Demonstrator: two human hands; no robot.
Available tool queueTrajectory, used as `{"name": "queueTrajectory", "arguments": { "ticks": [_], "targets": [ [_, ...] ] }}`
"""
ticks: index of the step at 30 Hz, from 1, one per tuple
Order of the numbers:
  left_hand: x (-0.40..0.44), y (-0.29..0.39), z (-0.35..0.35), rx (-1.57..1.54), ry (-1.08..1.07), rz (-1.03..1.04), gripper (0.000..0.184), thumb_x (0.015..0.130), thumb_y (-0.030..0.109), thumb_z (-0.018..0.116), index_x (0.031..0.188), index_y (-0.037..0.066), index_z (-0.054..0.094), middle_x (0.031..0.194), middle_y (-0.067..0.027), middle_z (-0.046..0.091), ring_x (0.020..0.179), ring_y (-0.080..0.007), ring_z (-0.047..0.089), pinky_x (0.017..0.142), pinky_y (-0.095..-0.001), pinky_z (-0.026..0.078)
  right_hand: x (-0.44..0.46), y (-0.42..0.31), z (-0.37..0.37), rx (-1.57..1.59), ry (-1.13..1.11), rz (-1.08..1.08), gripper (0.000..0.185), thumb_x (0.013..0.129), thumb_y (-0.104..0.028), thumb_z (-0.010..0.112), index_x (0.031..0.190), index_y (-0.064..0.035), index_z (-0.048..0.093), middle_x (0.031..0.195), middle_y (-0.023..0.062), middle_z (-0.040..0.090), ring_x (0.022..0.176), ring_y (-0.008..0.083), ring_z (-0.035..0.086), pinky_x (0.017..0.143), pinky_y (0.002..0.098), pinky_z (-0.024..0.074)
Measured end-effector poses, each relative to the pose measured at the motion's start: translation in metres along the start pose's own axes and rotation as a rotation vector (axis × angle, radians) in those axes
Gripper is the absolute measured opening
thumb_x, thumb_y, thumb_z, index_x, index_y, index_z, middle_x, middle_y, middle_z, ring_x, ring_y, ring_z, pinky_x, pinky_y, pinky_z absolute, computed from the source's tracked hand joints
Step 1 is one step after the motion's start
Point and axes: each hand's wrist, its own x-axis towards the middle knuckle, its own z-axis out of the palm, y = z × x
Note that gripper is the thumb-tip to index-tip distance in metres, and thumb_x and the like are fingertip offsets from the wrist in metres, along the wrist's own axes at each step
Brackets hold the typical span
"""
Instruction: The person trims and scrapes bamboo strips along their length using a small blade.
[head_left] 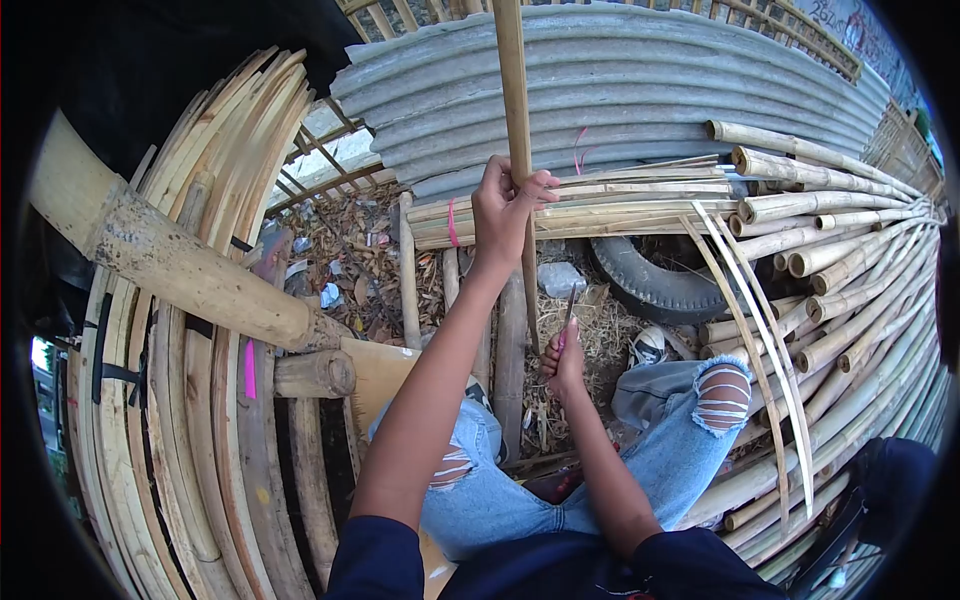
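My left hand (pixel 503 215) is raised in front of me, its fingers wrapped round a long bamboo strip (pixel 511 90). The strip stands nearly upright, running past the top edge of the view, and its lower end (pixel 531 305) reaches down close to my right hand (pixel 564 358). That hand is closed on a knife (pixel 570 308) with a pinkish handle, blade pointing up. The blade is just right of the strip and looks apart from it. Behind my left hand lies a bundle of split bamboo strips (pixel 620 212) tied with pink ribbon.
Bamboo poles (pixel 800 205) are stacked at the right, with loose strips (pixel 750 310) leaning over them. A tyre (pixel 660 285) lies on littered ground. Corrugated sheeting (pixel 620 80) stands behind. At the left are a thick bamboo pole (pixel 190 260) and stacked slats (pixel 225 130). Another person's dark clothing (pixel 895 490) shows lower right.
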Motion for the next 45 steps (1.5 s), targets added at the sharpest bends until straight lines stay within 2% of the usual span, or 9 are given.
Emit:
{"name": "queueTrajectory", "arguments": {
  "ticks": [3, 8, 12, 16, 23, 28, 32, 40, 45],
  "targets": [
    [-0.002, -0.013, -0.01, -0.023, -0.047, 0.245, 0.023, 0.084, 0.016, 0.06, 0.092, 0.002, 0.043, 0.079, -0.0157, 0.061, 0.07, -0.0217, 0.065, 0.064, -0.031, 0.055, -0.042, -0.021, 0.043, -0.062, -0.106, -0.098, 0.053, 0.087, -0.06, 0.037, 0.059, -0.0147, 0.034, 0.045, -0.0059, 0.025, 0.035, 0.0055, 0.022, 0.033, 0.0211, 0.0161],
    [-0.028, 0.015, -0.006, -0.274, -0.044, 0.048, 0.022, 0.081, 0.01, 0.061, 0.09, -0.001, 0.045, 0.076, -0.0159, 0.06, 0.059, -0.0219, 0.064, 0.041, -0.0271, 0.052, -0.037, 0.018, 0.048, -0.301, -0.056, -0.291, 0.053, 0.09, -0.056, 0.033, 0.059, -0.0129, 0.034, 0.044, -0.0055, 0.025, 0.032, 0.0067, 0.022, 0.032, 0.0221, 0.0163],
    [-0.037, 0.024, -0.007, -0.224, -0.028, -0.059, 0.017, 0.082, 0.008, 0.062, 0.085, 0.001, 0.047, 0.063, -0.0088, 0.055, 0.051, -0.0155, 0.06, 0.035, -0.0226, 0.043, -0.011, 0.053, 0.002, -0.229, 0.059, 0.142, 0.051, 0.091, -0.055, 0.032, 0.06, -0.0145, 0.03, 0.045, -0.0058, 0.022, 0.032, 0.0076, 0.019, 0.033, 0.024, 0.0117],
    [-0.042, 0.024, -0.008, -0.124, 0.159, -0.118, 0.023, 0.082, 0.017, 0.065, 0.071, 0.004, 0.05, 0.052, 0.0003, 0.049, 0.039, -0.0044, 0.042, 0.035, -0.0178, 0.032, -0.031, 0.039, 0.026, -0.185, 0.022, 0.138, 0.051, 0.09, -0.057, 0.033, 0.061, -0.0153, 0.027, 0.046, -0.0061, 0.017, 0.034, 0.0076, 0.015, 0.034, 0.0247, 0.0102],
    [-0.041, 0.016, -0.009, -0.164, 0.207, -0.061, 0.021, 0.082, 0.013, 0.064, 0.074, 0.005, 0.046, 0.051, 0.0032, 0.041, 0.04, -0.0031, 0.035, 0.036, -0.0186, 0.027, -0.037, 0.026, 0.056, -0.314, -0.113, -0.338, 0.052, 0.089, -0.057, 0.034, 0.06, -0.0147, 0.027, 0.045, -0.0049, 0.02, 0.033, 0.008, 0.017, 0.033, 0.0253, 0.0106],
    [-0.047, 0.022, -0.004, -0.18, 0.111, -0.11, 0.024, 0.082, 0.013, 0.064, 0.072, 0.006, 0.044, 0.05, 0.0031, 0.04, 0.04, -0.0033, 0.036, 0.036, -0.0186, 0.028, 0.059, 0.109, -0.08, -0.736, 0.227, 0.032, 0.054, 0.089, -0.058, 0.032, 0.056, -0.0158, 0.027, 0.045, -0.0039, 0.024, 0.033, 0.0092, 0.024, 0.032, 0.0265, 0.0177],
    [-0.054, 0.018, 0.012, -0.138, 0.069, -0.078, 0.025, 0.082, 0.016, 0.065, 0.07, 0.006, 0.045, 0.051, 0.0033, 0.045, 0.042, -0.0026, 0.04, 0.037, -0.0192, 0.03, 0.01, 0.077, -0.035, -0.251, 0.107, 0.305, 0.053, 0.087, -0.062, 0.033, 0.059, -0.0165, 0.025, 0.045, -0.0041, 0.02, 0.033, 0.009, 0.016, 0.033, 0.0266, 0.0112],
    [-0.044, 0.02, -0.004, -0.187, 0.219, -0.043, 0.024, 0.083, 0.013, 0.063, 0.072, 0.007, 0.042, 0.049, 0.0035, 0.038, 0.038, -0.0031, 0.034, 0.035, -0.0188, 0.027, -0.016, 0.036, 0.066, -0.185, -0.013, -0.35, 0.053, 0.089, -0.059, 0.03, 0.059, -0.015, 0.025, 0.046, -0.0043, 0.019, 0.033, 0.0083, 0.014, 0.033, 0.0251, 0.0093],
    [-0.047, 0.022, -0.012, -0.253, 0.135, -0.07, 0.024, 0.084, 0.013, 0.061, 0.074, 0.007, 0.041, 0.048, 0.0031, 0.037, 0.038, -0.0034, 0.034, 0.034, -0.0188, 0.027, 0.035, 0.055, -0.008, -0.278, 0.159, 0.227, 0.054, 0.086, -0.063, 0.033, 0.059, -0.0164, 0.024, 0.046, -0.0052, 0.017, 0.034, 0.0085, 0.015, 0.034, 0.025, 0.0092]
  ]
}}
